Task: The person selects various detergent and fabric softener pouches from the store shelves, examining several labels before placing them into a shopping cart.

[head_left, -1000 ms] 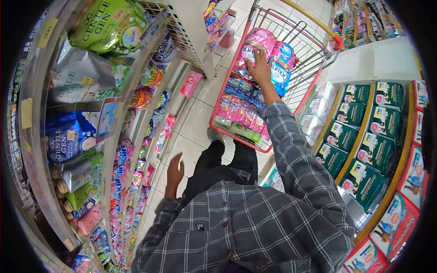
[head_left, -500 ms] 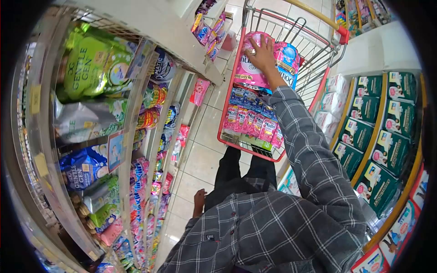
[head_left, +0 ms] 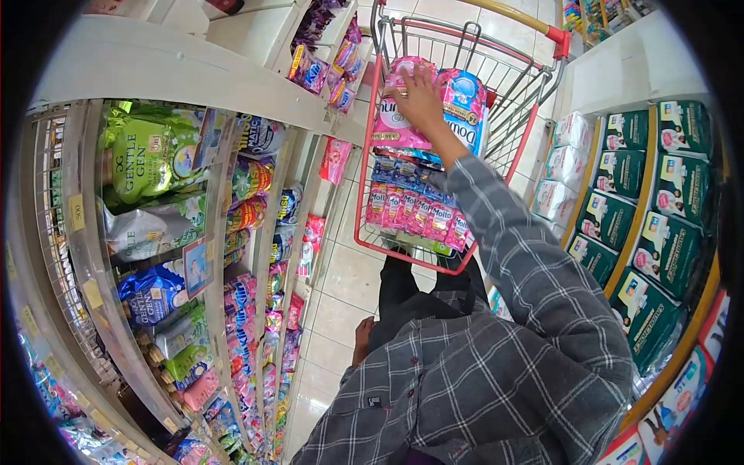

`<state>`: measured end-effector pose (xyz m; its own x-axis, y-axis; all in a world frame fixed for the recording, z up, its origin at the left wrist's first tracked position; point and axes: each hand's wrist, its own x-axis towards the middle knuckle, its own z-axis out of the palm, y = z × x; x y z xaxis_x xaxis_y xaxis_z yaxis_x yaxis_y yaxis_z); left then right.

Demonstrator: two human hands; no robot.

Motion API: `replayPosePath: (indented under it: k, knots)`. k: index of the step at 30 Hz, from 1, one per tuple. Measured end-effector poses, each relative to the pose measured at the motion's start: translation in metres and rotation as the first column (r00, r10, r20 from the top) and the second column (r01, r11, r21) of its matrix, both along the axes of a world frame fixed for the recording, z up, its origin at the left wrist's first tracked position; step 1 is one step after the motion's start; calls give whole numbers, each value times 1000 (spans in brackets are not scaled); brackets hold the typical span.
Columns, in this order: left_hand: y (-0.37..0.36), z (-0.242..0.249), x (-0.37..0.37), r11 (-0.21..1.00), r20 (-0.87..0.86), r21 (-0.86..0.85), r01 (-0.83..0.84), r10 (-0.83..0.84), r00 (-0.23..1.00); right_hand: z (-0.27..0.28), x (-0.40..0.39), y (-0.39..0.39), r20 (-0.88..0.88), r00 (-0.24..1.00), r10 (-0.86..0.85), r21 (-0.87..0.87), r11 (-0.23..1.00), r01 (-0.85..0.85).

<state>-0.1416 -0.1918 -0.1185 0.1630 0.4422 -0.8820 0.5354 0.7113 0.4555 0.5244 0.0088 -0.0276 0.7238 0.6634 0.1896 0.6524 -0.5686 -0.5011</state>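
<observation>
My right hand [head_left: 421,102] rests on a pink Downy fabric softener pack [head_left: 395,128] in the shopping cart [head_left: 361,194], its fingers spread over the top. Beside it stands a blue-and-pink Downy pack [head_left: 463,97]. Nearer my body are rows of blue sachets [head_left: 407,172] and pink Molto sachets [head_left: 409,208], with something green at the cart's near end, partly covered. My left hand [head_left: 363,339] hangs low beside my dark trousers, close to the left shelves. Its fingers are too small and too hidden to read.
Shelves on the left hold green Gentle Gen pouches [head_left: 151,159], blue Gentle Gen pouches [head_left: 155,293] and several detergent packs. Dark green packs [head_left: 659,252] and white packs [head_left: 572,132] line the right shelves. Tiled floor [head_left: 335,291] runs between the shelves and the cart.
The view has shifted, so the cart and its packs appear farther left and the left shelves look different in angle. My right hand stays on the pink pack.
</observation>
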Motion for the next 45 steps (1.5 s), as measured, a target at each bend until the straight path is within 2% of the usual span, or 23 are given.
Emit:
replayPosePath:
  k: [1, 4, 5, 6, 9, 10, 11, 13, 14, 15, 16, 18, 20, 21, 22, 23, 26, 29, 33, 35, 37, 39, 45]
  knots:
    - [-3, -10, -6, 999, 16, -3, -33, 33, 999, 13, -14, -15, 32, 997, -69, 20, 997, 68]
    - [-2, -37, -20, 996, -52, 22, 86, -85, 995, 27, -64, -51, 71, 996, -62, -117, 991, 70]
    - [1, -48, -29, 925, -22, 203, 322, -324, 946, 26, -77, -61, 49, 998, -40, -93, 995, 45]
    - [8, -45, -24, 924, -27, 196, 328, -329, 944, 22, -88, -70, 33, 999, -15, -65, 998, 17]
    - [38, -8, 8, 966, -41, 56, 251, -249, 968, 15, -107, -87, -66, 997, 50, 27, 998, -49]
    - [45, 5, 11, 975, -57, 21, 222, -221, 974, 20, -114, -92, -53, 994, 92, -35, 995, -94]
    - [53, 14, 11, 984, -67, 5, 178, -177, 982, 10, -121, -97, -94, 987, 129, 174, 978, -111]
    - [67, 23, -1, 1000, -51, 1, 30, -30, 998, 15, -134, -104, -24, 984, 179, 139, 975, -174]
    - [71, 21, -13, 1000, -12, 26, 5, -4, 1000, 13, -139, -102, -129, 975, 184, 178, 971, -160]
    - [72, 30, -20, 989, 7, 147, 2, -3, 1000, 24, -146, -99, -23, 978, 208, 126, 971, -203]
    - [76, 26, -32, 987, 10, 150, -57, 56, 998, 42, -157, -83, -11, 985, 172, 146, 975, -168]
    - [79, -6, -64, 988, -6, 138, -63, 65, 998, 91, -183, -53, -10, 966, 260, 359, 902, -239]
    - [81, 5, -77, 991, -92, 131, -16, 29, 995, 171, -218, -13, 66, 939, 337, 418, 845, -333]
    - [78, -45, -110, 887, -16, 379, 264, -279, 960, 207, -238, 3, 99, 926, 365, 435, 821, -370]
    - [82, -39, -115, 620, -300, 486, 616, -544, 784, 235, -255, 23, 181, 904, 387, 512, 747, -423]
    - [80, -43, -126, 359, -444, 579, 732, -614, 653, 267, -273, 41, 258, 880, 398, 575, 669, -471]
    - [72, -49, -135, 389, -544, 526, 756, -529, 651, 379, -344, 68, 411, 712, 570, 658, 355, -664]
    - [67, -90, -156, 599, -293, 589, 542, -468, 834, 460, -421, 83, 532, 578, 618, 703, 57, -708]
    - [64, -64, -149, 627, -479, 394, 671, -483, 733, 534, -507, 99, 624, 416, 662, 699, -234, -676]
    - [61, -55, -149, 635, -535, 376, 675, -446, 718, 567, -540, 99, 539, 336, 773, 722, -217, -657]
    - [53, -55, -153, 678, -516, 363, 640, -425, 743, 597, -571, 128, 628, 348, 696, 698, -307, -646]
    - [49, -52, -156, 716, -491, 358, 599, -401, 773, 631, -601, 151, 500, 241, 832, 775, -304, -555]
    - [14, -57, -161, 824, -416, 350, 445, -289, 862, 691, -654, 194, 48, -46, 998, 686, -67, -724]
